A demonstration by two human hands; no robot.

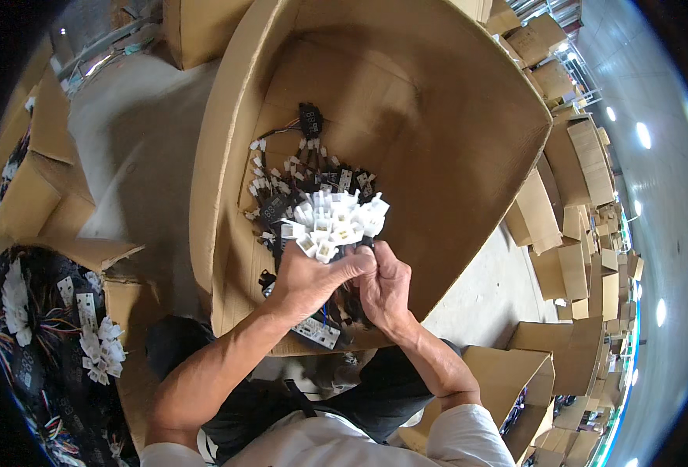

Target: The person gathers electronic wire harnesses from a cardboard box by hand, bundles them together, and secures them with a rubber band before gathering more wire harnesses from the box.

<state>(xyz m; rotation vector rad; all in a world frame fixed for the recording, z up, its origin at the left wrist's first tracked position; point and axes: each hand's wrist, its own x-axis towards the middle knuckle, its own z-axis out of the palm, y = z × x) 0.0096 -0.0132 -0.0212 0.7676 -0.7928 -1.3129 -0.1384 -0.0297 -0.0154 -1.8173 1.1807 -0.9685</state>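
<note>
A thick bundle of wire harnesses [333, 221] with white plastic connectors rises in front of me, over a large cardboard box [453, 101]. My left hand [306, 282] is closed around it just below the connectors, its thumb stretched across. Against the bundle's right side, my right hand [386, 285] has its fingers curled in, close to the left thumb; what those fingers grip is partly hidden. Below my hands hang dark wires and a pale perforated strip [316, 332]. Inside the box, beyond the bundle, lie more harnesses with white plugs [285, 173] and a small black display module [310, 121].
At my left stands another box [130, 319] with harnesses and white connector clusters [103, 350] heaped in it. An open carton [507, 373] is by my right knee. Many cardboard cartons [565, 265] line the right side, with grey floor [488, 292] between.
</note>
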